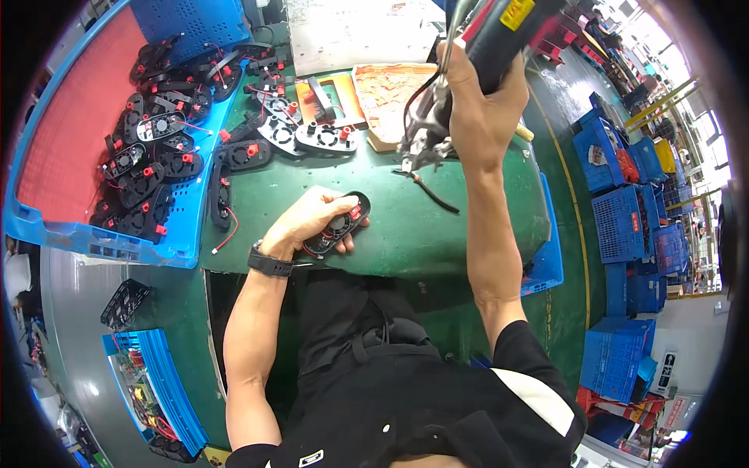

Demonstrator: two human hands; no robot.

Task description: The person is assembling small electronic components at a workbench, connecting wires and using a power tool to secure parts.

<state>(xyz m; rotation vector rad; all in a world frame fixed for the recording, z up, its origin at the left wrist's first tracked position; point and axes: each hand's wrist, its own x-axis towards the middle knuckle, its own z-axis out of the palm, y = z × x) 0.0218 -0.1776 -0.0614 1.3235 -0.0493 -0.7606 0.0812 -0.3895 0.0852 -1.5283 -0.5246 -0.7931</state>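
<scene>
The left hand (308,221) presses its fingers down around a black oval fan part (337,226) lying on the green table (437,226) near its front edge, while the right hand (476,109), up at one o'clock from it, is wrapped tight round a hanging power screwdriver (499,35). With the tool raised well apart from the part, a crooked descent could land its tip off target, judging by the gap. The loose black cable (433,195) at three o'clock of the part might snag.

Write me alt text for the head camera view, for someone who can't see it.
Seen from above, a person's left hand presses a black oval fan part onto a green workbench, while the right hand holds up a hanging power tool. More such parts fill a blue tray at left.
</scene>
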